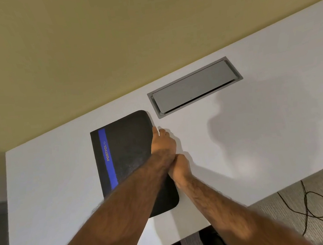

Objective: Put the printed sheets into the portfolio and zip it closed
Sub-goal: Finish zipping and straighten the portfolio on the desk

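A black portfolio [128, 159] with a blue stripe and the word PORTFOLIO lies closed on the white table [250, 142]. My left hand [162, 141] reaches across it to the upper part of its right edge, fingers pinched at the zipper line. My right hand [179, 168] is curled against the same right edge just below, gripping it. My left forearm covers the portfolio's lower middle. No printed sheets are visible.
A grey cable hatch [194, 86] is set into the table just behind and right of the portfolio. A yellow-green wall rises behind the table. Black cables [313, 205] lie on the grey floor at the lower right.
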The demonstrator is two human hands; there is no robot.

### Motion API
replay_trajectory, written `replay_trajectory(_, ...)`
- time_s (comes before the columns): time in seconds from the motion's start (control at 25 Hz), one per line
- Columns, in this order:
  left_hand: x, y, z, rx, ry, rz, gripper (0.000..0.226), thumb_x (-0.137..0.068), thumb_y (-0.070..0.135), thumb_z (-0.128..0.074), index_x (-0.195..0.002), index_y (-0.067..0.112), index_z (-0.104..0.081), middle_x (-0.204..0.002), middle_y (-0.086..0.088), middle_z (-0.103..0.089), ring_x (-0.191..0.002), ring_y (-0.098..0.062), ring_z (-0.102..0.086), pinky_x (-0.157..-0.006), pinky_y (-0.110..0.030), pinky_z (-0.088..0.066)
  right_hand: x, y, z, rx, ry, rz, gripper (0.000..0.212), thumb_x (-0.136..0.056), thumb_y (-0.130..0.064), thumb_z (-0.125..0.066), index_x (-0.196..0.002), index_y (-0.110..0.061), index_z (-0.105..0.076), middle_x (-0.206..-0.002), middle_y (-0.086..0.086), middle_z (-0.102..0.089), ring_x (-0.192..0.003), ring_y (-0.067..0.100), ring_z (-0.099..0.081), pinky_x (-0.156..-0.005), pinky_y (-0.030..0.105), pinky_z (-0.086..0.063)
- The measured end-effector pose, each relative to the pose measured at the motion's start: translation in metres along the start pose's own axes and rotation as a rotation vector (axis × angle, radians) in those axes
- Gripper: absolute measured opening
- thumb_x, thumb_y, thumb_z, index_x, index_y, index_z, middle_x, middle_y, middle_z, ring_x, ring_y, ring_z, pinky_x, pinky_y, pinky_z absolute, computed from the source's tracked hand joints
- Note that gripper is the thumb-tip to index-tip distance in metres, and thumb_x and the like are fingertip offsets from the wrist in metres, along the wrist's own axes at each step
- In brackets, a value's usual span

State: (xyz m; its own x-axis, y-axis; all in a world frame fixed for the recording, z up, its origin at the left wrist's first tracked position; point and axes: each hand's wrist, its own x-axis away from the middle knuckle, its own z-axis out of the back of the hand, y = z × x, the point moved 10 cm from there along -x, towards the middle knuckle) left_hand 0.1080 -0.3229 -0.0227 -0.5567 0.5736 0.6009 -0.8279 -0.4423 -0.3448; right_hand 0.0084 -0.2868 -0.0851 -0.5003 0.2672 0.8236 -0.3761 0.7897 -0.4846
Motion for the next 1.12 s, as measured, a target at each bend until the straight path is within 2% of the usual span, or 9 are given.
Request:
replay_trajectory(0.2,-0.003,-0.005,-0.006,0.025,-0.056,0.054,0.043,-0.095,0.038,-0.064,-0.133,0.018,-0.062,-0.154,-0.012,-0.043,-0.148,-0.035,-0.026,-0.119,-0.067,-0.001,0.003,-0.004,0.004,-0.021,0.034,-0.001,0.038,-0.105,-0.027,-0.031,-0.109,-0.004,-0.061,-0.110,0.028,-0.063,-0.100,0.033,-0.065,-0.102,0.047,-0.051)
replay_trajectory(0.32,-0.007,0.004,-0.008,0.000,-0.051,0.034,0.044,-0.097,0.037,-0.060,-0.137,0.017,-0.058,-0.153,-0.012,-0.044,-0.147,-0.035,-0.027,-0.120,-0.066,0.001,0.004,0.000,0.000,-0.077,-0.018,-0.020,0.043,-0.107,-0.034,-0.026,-0.119,-0.013,-0.061,-0.117,0.015,-0.066,-0.113,0.029,-0.064,-0.097,0.039,-0.055)
replay_trajectory(0.44,-0.010,0.012,-0.013,-0.013,-0.053,-0.002,0.049,-0.097,0.038,-0.060,-0.141,0.017,-0.054,-0.153,-0.012,-0.044,-0.148,-0.035,-0.027,-0.120,-0.065,0.000,0.003,0.005,0.001,-0.136,-0.022,-0.065,0.040,-0.107,-0.032,-0.027,-0.115,-0.015,-0.062,-0.112,0.010,-0.067,-0.111,0.024,-0.063,-0.099,0.039,-0.053)
replay_trajectory(0.52,-0.013,0.008,-0.012,0.010,-0.042,-0.016,0.047,-0.095,0.036,-0.063,-0.137,0.015,-0.057,-0.150,-0.012,-0.047,-0.146,-0.035,-0.030,-0.121,-0.064,0.000,0.000,0.000,0.009,0.055,0.053,-0.024,0.028,-0.103,-0.023,-0.040,-0.094,-0.015,-0.065,-0.096,0.009,-0.067,-0.097,0.024,-0.065,-0.097,0.042,-0.055)
replay_trajectory(0.6,-0.014,-0.003,-0.011,0.064,0.007,-0.015,0.041,-0.092,0.028,-0.066,-0.131,0.014,-0.061,-0.148,-0.013,-0.049,-0.144,-0.034,-0.032,-0.121,-0.064,-0.001,-0.001,-0.016,0.013,0.455,0.128,0.087,0.021,-0.096,-0.016,-0.057,-0.076,-0.017,-0.063,-0.081,0.004,-0.066,-0.083,0.022,-0.066,-0.083,0.035,-0.060)
replay_trajectory(0.68,-0.018,-0.019,-0.006,0.136,0.078,0.006,0.041,-0.090,0.018,-0.064,-0.131,0.014,-0.060,-0.147,-0.012,-0.047,-0.141,-0.033,-0.034,-0.121,-0.064,-0.002,-0.002,-0.024,0.013,0.733,0.168,0.139,0.015,-0.090,-0.018,-0.069,-0.076,-0.017,-0.065,-0.075,-0.002,-0.065,-0.072,0.017,-0.066,-0.061,0.019,-0.053)
replay_trajectory(0.8,-0.032,-0.047,0.006,0.278,0.171,0.055,0.053,-0.086,0.009,-0.058,-0.138,0.013,-0.051,-0.148,-0.013,-0.042,-0.140,-0.031,-0.033,-0.120,-0.065,-0.010,-0.004,-0.025,0.012,0.848,0.176,0.167,0.017,-0.088,-0.023,-0.071,-0.073,-0.021,-0.064,-0.073,-0.006,-0.064,-0.066,0.012,-0.063,-0.053,0.013,-0.044)
replay_trajectory(0.96,-0.057,-0.081,0.014,0.427,0.182,0.164,0.062,-0.089,0.008,-0.056,-0.149,0.014,-0.040,-0.156,-0.016,-0.030,-0.148,-0.036,-0.022,-0.120,-0.061,-0.021,-0.006,-0.022,0.013,0.829,0.185,0.166,0.015,-0.088,-0.023,-0.070,-0.078,-0.024,-0.060,-0.080,-0.005,-0.064,-0.073,0.013,-0.065,-0.061,0.016,-0.051)
replay_trajectory(1.12,-0.080,-0.116,0.014,0.601,0.178,0.297,0.054,-0.086,0.007,-0.050,-0.140,0.014,-0.046,-0.139,-0.013,-0.049,-0.130,-0.035,-0.044,-0.112,-0.057,-0.033,-0.011,-0.017,0.017,0.840,0.190,0.144,0.012,-0.090,-0.020,-0.068,-0.080,-0.021,-0.061,-0.084,-0.001,-0.066,-0.079,0.016,-0.067,-0.081,0.032,-0.060)
